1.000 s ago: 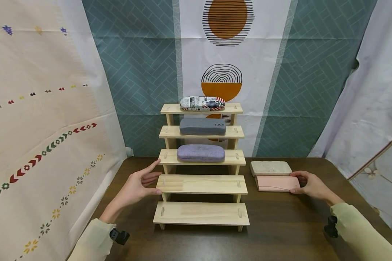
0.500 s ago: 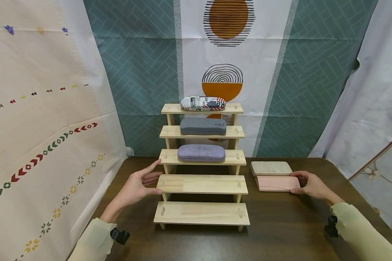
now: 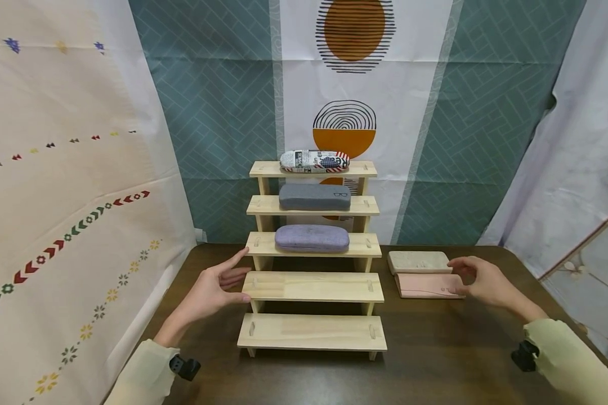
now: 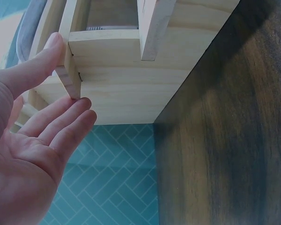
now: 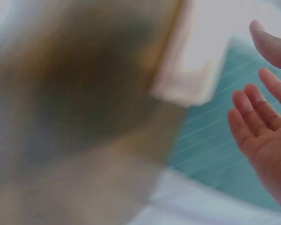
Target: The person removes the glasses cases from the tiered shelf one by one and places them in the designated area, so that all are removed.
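A wooden five-step shelf (image 3: 313, 287) stands in the middle of the table. My left hand (image 3: 213, 288) rests at its left side; in the left wrist view the straight thumb and fingers lie on either side of a board end. A lilac glasses case (image 3: 311, 238) sits on the middle step, a grey glasses case (image 3: 314, 197) one step higher and a newsprint-patterned case (image 3: 314, 161) on top. On the right, my right hand (image 3: 486, 281) has its fingers spread beside a pink glasses case (image 3: 425, 285), holding nothing. Behind that lies a cream case (image 3: 418, 262).
The dark wooden table (image 3: 436, 349) extends around the shelf. A teal and white patterned cloth (image 3: 223, 112) hangs behind, and light curtains border both sides. The two lower steps of the shelf show bare wood.
My right hand has loosened its pinch on the pink glasses case's right end and shifted slightly back to the right. The left hand and the cases on the steps stay put.
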Motion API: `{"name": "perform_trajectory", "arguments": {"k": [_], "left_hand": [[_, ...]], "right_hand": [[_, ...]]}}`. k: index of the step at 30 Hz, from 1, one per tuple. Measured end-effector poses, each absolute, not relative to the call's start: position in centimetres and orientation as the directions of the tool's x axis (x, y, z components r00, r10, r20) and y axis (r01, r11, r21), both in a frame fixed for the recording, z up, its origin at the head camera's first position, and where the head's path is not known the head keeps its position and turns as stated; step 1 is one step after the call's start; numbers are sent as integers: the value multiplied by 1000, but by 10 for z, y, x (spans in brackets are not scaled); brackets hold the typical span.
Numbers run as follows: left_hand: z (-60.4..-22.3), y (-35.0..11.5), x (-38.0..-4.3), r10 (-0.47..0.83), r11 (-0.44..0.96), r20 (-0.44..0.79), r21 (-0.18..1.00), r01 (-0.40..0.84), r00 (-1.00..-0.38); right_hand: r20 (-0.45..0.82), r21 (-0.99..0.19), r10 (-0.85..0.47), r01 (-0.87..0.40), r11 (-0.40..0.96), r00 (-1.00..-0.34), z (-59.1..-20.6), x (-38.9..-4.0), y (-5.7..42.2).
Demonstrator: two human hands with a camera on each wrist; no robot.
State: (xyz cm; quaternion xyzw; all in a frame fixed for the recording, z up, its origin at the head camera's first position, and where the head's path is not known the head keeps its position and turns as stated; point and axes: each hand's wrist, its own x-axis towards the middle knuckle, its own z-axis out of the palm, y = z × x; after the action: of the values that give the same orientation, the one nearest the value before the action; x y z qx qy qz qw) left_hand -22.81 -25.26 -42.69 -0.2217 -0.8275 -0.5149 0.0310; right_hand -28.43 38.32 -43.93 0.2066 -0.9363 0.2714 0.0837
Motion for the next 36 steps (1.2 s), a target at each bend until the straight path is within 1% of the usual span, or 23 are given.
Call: {"name": "perform_trajectory", "arguments": {"k": [3, 8, 12, 17, 24, 29, 36], "left_hand": [[-427, -253, -228, 337, 373, 283, 835, 404, -898], [-427, -253, -229, 335, 372, 280, 838, 399, -900], [-428, -253, -228, 335, 370, 280, 839, 399, -900], [-427, -253, -229, 334, 372, 278, 839, 397, -901], [-427, -253, -228, 333, 376, 273, 840, 392, -903], [-428, -253, -229, 333, 370, 276, 841, 394, -902], [-428, -253, -229, 330, 372, 276, 840, 394, -902]], "right_hand": [[322, -442, -372, -486, 754, -870, -410, -271, 354], [369, -456, -396, -535, 711, -841, -374, -251, 293], [390, -498, -404, -559, 664, -827, -359, -244, 250], [379, -521, -449, -588, 619, -809, -350, -251, 213], [338, -538, -476, -582, 610, -812, -347, -270, 182], [325, -555, -471, -569, 607, -820, -347, -281, 170], [331, -558, -492, -588, 586, -805, -348, -290, 159]]}}
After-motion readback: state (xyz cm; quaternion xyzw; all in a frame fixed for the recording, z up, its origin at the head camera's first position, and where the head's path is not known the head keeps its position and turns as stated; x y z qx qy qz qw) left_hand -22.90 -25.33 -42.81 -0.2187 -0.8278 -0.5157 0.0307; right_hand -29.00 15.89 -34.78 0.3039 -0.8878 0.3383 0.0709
